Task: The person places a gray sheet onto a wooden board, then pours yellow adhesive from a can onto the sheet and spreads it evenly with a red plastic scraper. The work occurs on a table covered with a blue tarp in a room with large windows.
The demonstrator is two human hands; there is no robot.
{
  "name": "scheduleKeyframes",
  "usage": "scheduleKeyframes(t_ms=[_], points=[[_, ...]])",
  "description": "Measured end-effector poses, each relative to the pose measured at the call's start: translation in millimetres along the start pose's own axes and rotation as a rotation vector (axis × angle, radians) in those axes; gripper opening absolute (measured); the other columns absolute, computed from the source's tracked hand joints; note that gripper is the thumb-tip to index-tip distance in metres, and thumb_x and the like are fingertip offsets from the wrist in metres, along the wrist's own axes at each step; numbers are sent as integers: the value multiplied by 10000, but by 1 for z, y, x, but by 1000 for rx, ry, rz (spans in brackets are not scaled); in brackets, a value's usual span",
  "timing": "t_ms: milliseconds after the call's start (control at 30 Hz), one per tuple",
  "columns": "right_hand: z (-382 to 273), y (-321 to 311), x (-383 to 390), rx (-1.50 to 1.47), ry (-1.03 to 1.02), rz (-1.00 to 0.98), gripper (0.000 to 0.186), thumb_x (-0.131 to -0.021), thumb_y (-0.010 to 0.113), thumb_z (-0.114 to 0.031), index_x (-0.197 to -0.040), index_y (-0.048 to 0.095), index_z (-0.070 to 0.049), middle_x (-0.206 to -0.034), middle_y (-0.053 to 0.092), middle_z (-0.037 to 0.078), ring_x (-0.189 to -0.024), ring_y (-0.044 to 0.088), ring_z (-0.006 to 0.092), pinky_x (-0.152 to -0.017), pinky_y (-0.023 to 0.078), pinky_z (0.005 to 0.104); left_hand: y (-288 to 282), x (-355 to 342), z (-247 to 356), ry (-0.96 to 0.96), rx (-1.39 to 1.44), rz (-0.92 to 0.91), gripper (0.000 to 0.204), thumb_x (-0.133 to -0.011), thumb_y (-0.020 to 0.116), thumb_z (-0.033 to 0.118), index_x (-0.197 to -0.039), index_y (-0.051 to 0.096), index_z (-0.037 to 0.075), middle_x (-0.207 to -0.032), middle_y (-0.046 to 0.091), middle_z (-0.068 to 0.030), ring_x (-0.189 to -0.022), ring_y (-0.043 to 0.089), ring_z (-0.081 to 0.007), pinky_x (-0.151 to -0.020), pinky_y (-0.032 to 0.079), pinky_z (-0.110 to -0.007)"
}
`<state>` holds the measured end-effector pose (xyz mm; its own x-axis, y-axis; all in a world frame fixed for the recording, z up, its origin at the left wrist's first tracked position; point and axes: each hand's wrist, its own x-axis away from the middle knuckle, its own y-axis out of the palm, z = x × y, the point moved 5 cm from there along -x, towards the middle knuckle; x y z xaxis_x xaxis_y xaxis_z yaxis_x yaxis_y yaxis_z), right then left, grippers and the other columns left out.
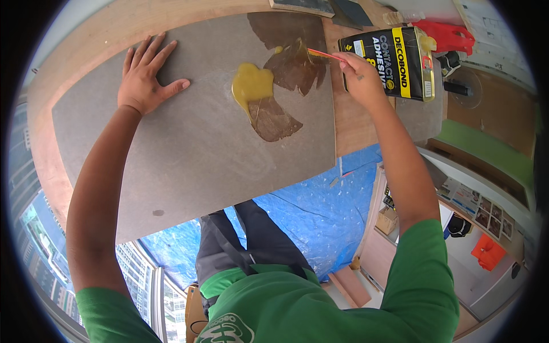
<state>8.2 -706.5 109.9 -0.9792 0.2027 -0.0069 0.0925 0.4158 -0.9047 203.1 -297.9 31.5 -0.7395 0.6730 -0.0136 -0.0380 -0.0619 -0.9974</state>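
Observation:
My left hand (144,75) lies flat, fingers spread, on a large grey-brown sheet (189,154). With my right hand (363,80) I grip a thin red and yellow spreader (327,55), seen nearly edge-on over the sheet's far right part. Its tip touches or hovers just above a dark, glossy smear of adhesive (297,66); I cannot tell which. Left of that smear sits a thick yellow puddle of adhesive (253,84), and a second wet smear (273,121) runs nearer to me. A black and yellow rectangular adhesive tin (392,64) is right beside my right hand.
The sheet rests on a pale wooden board (355,128). Dark offcuts (350,14) and a red plastic bag (446,35) are at the far right. A blue tarp (320,200) covers the floor below. Shelving (394,251) stands to my right; windows lie left.

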Motion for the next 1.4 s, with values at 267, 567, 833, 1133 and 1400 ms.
scheduleKeyframes(t_ms=[267,567,833,1133,1400], points=[[10,20,-12,92,-53,-96,302,-1059,583,-96,-1327,720,-120,-1331,718,111,-1292,618,322,-1110,489,399,3,0,-1,21,0,43,1001,-783,633,882,-1595,465,319,-1710,352,25,-1610,233,-209,-1351,134,-476],[2,10,-9,144,-105,-187,315,-1033,587,-41,-1306,729,-107,-1330,717,115,-1265,628,332,-1103,496,399,6,2,-1,17,-40,66,990,-789,619,889,-1598,457,341,-1713,345,33,-1613,223,-202,-1352,139,-477],[11,15,-8,104,-97,-198,341,-1022,582,-25,-1318,724,-116,-1334,708,125,-1255,632,337,-1104,495,398,10,1,-1,15,-40,90,968,-787,628,887,-1588,465,369,-1704,362,45,-1606,245,-198,-1353,139,-475],[10,13,61,116,-140,-245,546,-865,563,122,-1343,708,-98,-1349,690,115,-1265,605,340,-1094,490,406,11,0,-2,19,-68,78,917,-818,708,763,-1597,457,349,-1708,355,32,-1603,257,-210,-1348,165,-483],[-1,-22,86,-65,-14,-173,416,-939,623,42,-1326,709,-85,-1302,713,110,-1222,637,322,-1044,520,388,11,0,-4,14,-73,87,951,-801,610,885,-1593,453,382,-1706,356,51,-1605,247,-191,-1352,154,-467]])
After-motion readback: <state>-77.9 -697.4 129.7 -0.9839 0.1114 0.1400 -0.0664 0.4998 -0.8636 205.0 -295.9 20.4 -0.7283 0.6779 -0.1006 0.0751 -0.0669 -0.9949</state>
